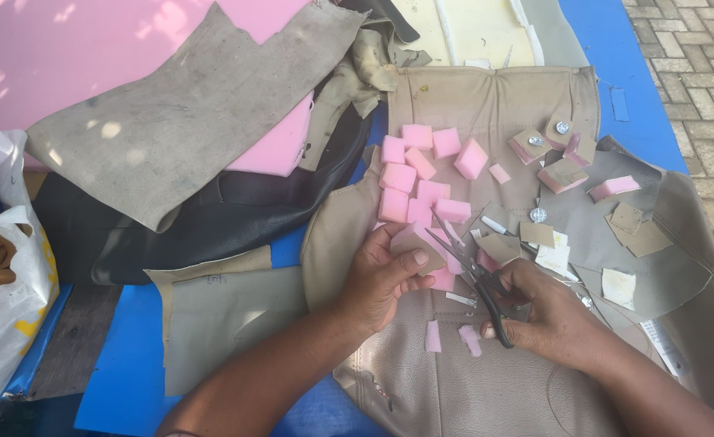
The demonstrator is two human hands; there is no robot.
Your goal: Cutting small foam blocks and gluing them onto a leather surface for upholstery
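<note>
My left hand [381, 279] holds a small pink foam block faced with tan material [416, 240]. My right hand [547, 311] grips black-handled scissors [474, 271], whose open blades point up-left at the block's right edge. Just beyond the block lies a pile of several pink foam cubes [417, 174] on a beige leather cover [486, 105]. Two thin pink foam offcuts [451, 336] lie on the cover below my hands.
Tan-faced foam squares with round silver studs [555, 146] and tan scraps [636, 226] lie at right. A grey fabric sheet [187, 105] covers a big pink foam slab [90, 48] at upper left. Black leather [211, 218], a white plastic bag [5, 275], blue tarp [130, 364].
</note>
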